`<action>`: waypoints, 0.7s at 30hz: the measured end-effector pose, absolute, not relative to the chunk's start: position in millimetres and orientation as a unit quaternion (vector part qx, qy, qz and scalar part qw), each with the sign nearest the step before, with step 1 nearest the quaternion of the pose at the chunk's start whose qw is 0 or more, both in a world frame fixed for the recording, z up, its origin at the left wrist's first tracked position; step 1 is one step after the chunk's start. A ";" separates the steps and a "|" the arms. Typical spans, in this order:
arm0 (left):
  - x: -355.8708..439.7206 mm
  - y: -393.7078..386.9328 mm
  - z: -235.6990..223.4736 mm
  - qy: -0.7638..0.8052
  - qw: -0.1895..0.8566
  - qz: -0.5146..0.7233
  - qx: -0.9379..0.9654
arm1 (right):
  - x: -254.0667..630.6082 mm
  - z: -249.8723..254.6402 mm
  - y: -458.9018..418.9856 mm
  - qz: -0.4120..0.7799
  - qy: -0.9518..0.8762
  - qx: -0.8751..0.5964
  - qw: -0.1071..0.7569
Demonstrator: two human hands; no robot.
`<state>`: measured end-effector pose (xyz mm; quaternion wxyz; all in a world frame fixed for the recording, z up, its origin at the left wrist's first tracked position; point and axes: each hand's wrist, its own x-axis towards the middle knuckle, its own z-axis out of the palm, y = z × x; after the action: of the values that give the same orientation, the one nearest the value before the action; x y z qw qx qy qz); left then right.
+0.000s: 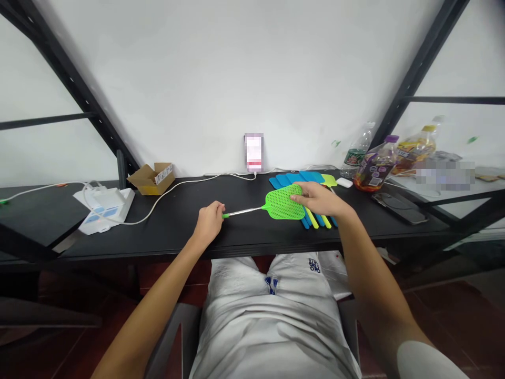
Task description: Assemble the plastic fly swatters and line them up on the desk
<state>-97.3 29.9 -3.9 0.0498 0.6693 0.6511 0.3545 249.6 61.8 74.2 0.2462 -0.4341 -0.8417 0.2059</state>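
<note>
A green fly swatter [283, 204] with a perforated head and a thin metal shaft is held level above the dark table, its head toward the right. My left hand [210, 220] is closed around the green handle end. With thumb and fingers, my right hand [315, 199] grips the right edge of the head. Behind and below that hand lies a group of several blue and yellow-green fly swatters [311, 178], their coloured handles [311, 217] pointing toward me. My right hand partly hides them.
A phone [253, 152] leans on the wall, with its cable running left. An open cardboard box [152, 180] and a white power strip [106, 210] are on the left. Bottles [374, 163], a white case [344, 182] and a dark phone [398, 208] stand or lie right.
</note>
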 end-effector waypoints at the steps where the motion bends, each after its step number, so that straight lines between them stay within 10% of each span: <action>1: -97.4 29.8 -3.7 0.652 0.049 0.353 0.670 | 249.4 74.2 61.5 0.206 -0.844 -0.429 0.248; 21: -95.1 23.0 5.4 0.660 0.028 0.351 0.664 | 244.2 66.7 66.8 0.317 -0.820 -0.345 0.329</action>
<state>-95.1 23.0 5.4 0.0279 0.6639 0.6599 0.3507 244.2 66.8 66.7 0.3292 -0.3454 -0.8198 0.3166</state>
